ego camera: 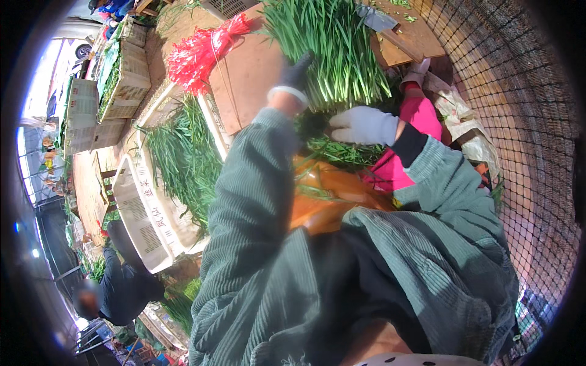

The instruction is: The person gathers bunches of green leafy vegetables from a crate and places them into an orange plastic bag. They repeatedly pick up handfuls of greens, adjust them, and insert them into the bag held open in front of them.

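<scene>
A thick spread of garlic chives [334, 50] lies before me, green leaves away from me and pale stem ends towards me. My left hand [295, 73], in a dark glove with a white cuff, is blurred at the left edge of the chives. Whether it grips any stems is not clear. Just below the pale ends is my right hand [366, 126] in a whitish glove, fingers pointing left. Its fingertips are over dark loose leaves [343, 151] above my lap, and I cannot tell whether they hold any. An orange plastic apron [329, 196] covers my lap.
A bundle of red plastic ties [201, 57] rests on the board [252, 78] at left. A cleaver [377, 20] lies at upper right. White crates [142, 210] and more chives [187, 160] stand left, near another person [123, 283]. Black netting [517, 114] borders the right.
</scene>
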Available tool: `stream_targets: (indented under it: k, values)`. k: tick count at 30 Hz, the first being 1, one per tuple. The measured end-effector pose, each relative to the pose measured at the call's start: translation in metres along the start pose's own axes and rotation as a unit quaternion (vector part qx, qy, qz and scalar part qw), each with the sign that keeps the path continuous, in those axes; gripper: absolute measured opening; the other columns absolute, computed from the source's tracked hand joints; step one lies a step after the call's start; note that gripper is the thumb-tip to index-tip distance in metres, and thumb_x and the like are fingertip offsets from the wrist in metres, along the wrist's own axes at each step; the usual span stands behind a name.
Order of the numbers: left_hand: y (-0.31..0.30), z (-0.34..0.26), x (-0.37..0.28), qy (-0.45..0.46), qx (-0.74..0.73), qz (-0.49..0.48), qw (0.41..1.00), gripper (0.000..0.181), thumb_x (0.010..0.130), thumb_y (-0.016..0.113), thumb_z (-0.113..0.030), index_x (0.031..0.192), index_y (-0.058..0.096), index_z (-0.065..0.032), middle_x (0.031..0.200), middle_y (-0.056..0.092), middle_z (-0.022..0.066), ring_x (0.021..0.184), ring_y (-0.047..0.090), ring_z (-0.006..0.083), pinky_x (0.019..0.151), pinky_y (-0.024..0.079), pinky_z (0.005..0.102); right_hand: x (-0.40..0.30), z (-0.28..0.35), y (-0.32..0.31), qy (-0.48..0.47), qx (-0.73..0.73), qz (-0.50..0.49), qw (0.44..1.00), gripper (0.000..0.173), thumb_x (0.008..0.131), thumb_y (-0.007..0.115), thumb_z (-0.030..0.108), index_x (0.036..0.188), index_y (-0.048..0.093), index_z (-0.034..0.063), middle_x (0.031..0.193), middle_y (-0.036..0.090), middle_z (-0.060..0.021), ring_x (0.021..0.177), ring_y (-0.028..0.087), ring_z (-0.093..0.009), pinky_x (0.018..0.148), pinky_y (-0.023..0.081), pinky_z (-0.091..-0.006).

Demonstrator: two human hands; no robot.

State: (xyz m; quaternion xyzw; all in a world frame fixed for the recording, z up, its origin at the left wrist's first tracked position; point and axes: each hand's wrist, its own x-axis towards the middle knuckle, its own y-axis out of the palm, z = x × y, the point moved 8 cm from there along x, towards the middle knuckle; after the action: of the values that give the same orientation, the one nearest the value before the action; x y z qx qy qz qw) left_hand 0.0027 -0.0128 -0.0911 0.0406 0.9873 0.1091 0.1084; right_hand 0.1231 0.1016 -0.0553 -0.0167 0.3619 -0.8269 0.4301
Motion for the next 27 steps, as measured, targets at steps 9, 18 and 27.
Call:
stream_targets:
  k: [9,18,27]
  values:
    - [-0.003,-0.007,0.002,0.090,0.287,-0.142,0.943,0.104,0.073,0.080,-0.044,0.147,0.022,0.0010,0.144,0.039,0.0175,0.132,0.038,0.0299,0.112,0.026,0.0377,-0.031,-0.020,-0.099,0.121,-0.037,-0.265,0.956,0.034,0.086,0.063,0.037,0.097,0.065,0.0057,0.075,0.063,-0.0086,0.073,0.063,-0.020,0.069,0.050,-0.0317]
    - [0.002,0.017,-0.005,-0.018,-0.071,-0.035,0.997,0.071,0.077,0.061,0.014,0.137,0.037,-0.0162,0.118,0.059,0.0101,0.098,0.062,0.0253,0.079,0.056,0.0379,-0.025,-0.033,-0.088,0.101,-0.120,-0.308,0.938,0.030,0.078,0.069,0.029,0.101,0.063,0.0110,0.076,0.063,-0.0077,0.070,0.063,-0.026,0.064,0.049,-0.0380]
    - [-0.005,0.011,0.004,0.049,0.248,-0.154,0.955,0.095,0.074,0.081,-0.023,0.147,0.023,-0.0050,0.147,0.032,0.0191,0.134,0.034,0.0304,0.109,0.034,0.0369,0.008,-0.031,-0.060,0.118,-0.284,-0.267,0.913,0.026,0.078,0.065,0.032,0.097,0.066,0.0142,0.086,0.065,-0.0094,0.084,0.064,-0.031,0.071,0.051,-0.0429]
